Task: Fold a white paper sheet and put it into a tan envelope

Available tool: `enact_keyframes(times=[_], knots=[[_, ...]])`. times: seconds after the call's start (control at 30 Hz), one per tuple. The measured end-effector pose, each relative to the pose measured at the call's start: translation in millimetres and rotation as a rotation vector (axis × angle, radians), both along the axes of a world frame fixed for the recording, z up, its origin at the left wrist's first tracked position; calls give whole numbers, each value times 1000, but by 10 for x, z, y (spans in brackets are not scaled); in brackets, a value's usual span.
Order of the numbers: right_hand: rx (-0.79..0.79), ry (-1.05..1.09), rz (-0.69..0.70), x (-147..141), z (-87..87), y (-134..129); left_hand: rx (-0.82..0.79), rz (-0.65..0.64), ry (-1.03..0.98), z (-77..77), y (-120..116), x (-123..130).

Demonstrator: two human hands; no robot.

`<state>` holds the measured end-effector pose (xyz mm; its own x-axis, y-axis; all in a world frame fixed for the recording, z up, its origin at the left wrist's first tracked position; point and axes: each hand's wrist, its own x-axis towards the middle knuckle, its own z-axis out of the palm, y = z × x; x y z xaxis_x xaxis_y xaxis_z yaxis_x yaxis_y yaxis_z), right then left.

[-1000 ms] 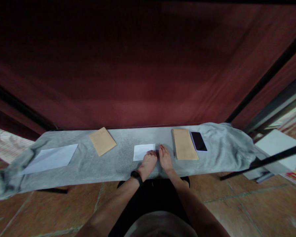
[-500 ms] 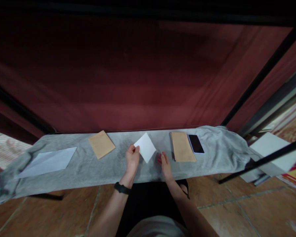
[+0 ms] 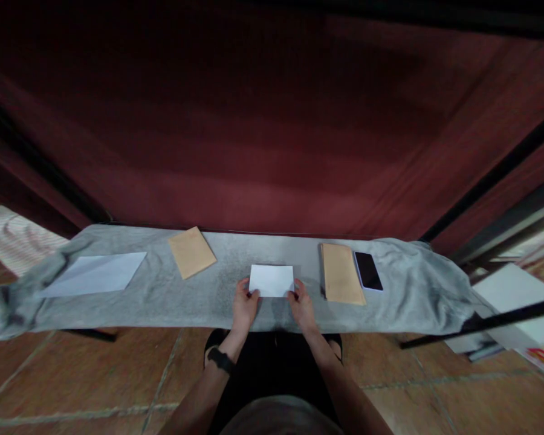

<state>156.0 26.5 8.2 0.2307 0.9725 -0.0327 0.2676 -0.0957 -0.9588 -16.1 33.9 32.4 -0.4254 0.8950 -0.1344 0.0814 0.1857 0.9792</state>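
Note:
A white folded sheet of paper (image 3: 271, 280) lies level between my two hands, its long side facing me. My left hand (image 3: 245, 305) grips its left end, thumb on top and fingers at the edge. At the right end my right hand (image 3: 303, 307) pinches the paper the same way. Beneath is a long surface covered with a grey cloth (image 3: 163, 311). To the left rests a brown envelope (image 3: 192, 252), turned at an angle. On the right, a small stack of brown envelopes (image 3: 343, 273) sits beside a phone (image 3: 369, 270) with a dark screen.
White paper sheets (image 3: 97, 275) lie at the far left of the cloth. A dark red panel (image 3: 254, 181) rises behind it. Black metal bars (image 3: 508, 317) slant at both sides. A white box (image 3: 517, 299) stands at the right, above the tiled floor (image 3: 131, 374).
The folded paper has turned from a slanted position to level and come closer to me. My right hand, open and apart from it before, now holds its right end.

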Motion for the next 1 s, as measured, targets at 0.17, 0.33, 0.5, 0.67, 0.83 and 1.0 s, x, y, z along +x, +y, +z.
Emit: enact_keyframes(times=[0.17,0.33,0.5,0.67,0.83,1.0], knots=[[16,-494,83,-86,6,-126,-116,-187,642,-11,-97,-134],[-26,-786,123,-76,55,-205,-95,-257,947,-58,-218,-115],[-37,-861,163,-46,52,-232,-93,-268,1196,3,-337,-47],[43,-793,107,4,15,-256,128,-384,1193,-13,-325,44],[89,-743,151,-1,48,-151,241,-578,1160,-182,-221,227],[171,-680,374,-153,34,-69,237,-689,1201,-300,-193,334]])
